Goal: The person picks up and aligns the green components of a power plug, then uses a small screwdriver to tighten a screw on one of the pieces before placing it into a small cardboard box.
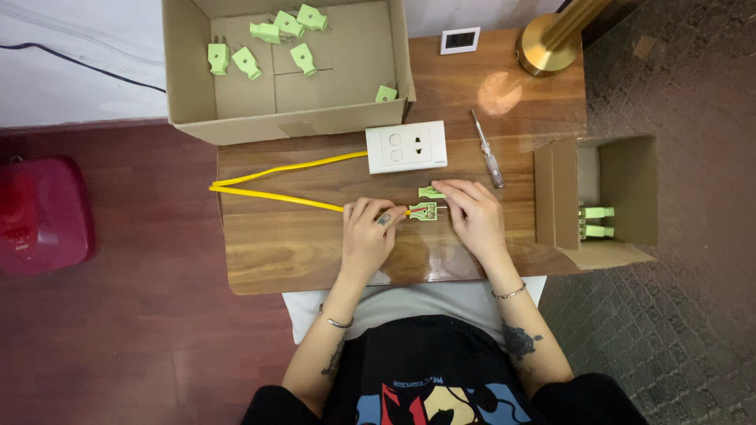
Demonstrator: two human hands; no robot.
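— Where are the hands?

— On a wooden table (pixel 315 252). The left hand (pixel 368 236) pinches the yellow cable (pixel 276 195) near its end. The right hand (pixel 475 214) presses fingertips on an open green plug (pixel 424 211), where the cable's wires meet it.

— What else is close?

— The plug's green cover (pixel 430 191) just above, a white socket (pixel 406 146), a screwdriver (pixel 488 149), and two cardboard boxes holding more green plugs: a big box (pixel 189 86) and a small box (pixel 630 173).

Hidden under left hand (pixel 368 234) fingers: yellow cable (pixel 276 195) end. Too small to tell: wiring inside open green plug (pixel 424 211). Cut off at 12 o'clock: large cardboard box (pixel 189 94), brass lamp base (pixel 549 43).
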